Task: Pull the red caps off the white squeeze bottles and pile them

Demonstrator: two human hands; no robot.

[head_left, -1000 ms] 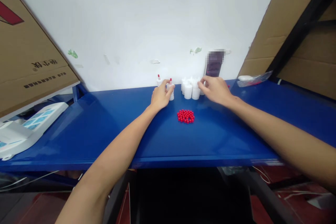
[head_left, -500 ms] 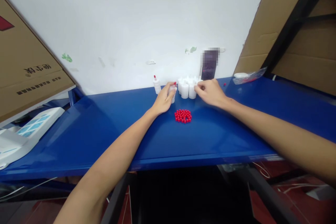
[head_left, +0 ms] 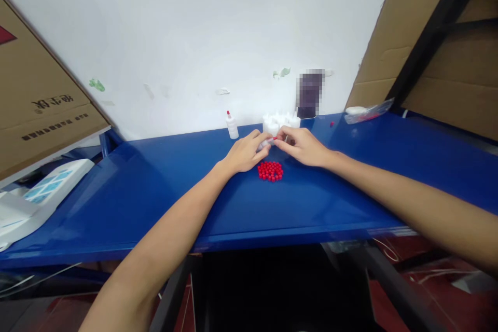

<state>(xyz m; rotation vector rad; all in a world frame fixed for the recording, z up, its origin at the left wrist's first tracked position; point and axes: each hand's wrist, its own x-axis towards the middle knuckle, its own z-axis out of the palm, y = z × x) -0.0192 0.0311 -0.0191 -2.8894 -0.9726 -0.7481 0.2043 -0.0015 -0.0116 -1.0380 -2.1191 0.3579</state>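
Note:
My left hand [head_left: 247, 152] is closed round a small white bottle [head_left: 265, 143], which is tilted with its tip to the right. The fingertips of my right hand [head_left: 302, 146] pinch the red cap [head_left: 275, 138] at that tip. Just behind my hands stands a group of white bottles [head_left: 271, 125], partly hidden by my fingers. One white bottle with a red tip [head_left: 232, 127] stands upright apart from them, to the left. A cluster of small red caps [head_left: 270, 171] lies on the blue table [head_left: 163, 187] in front of my hands.
A dark blurred object [head_left: 309, 94] leans on the white wall behind the bottles. A single red cap [head_left: 332, 124] and a clear plastic bag [head_left: 369, 112] lie at the back right. A white device [head_left: 50, 187] and a large cardboard box [head_left: 46, 98] are at the left.
My left hand has tilted the bottle from near upright and moved slightly right and toward me. My right hand has come left from the bottle group to the cap of the held bottle.

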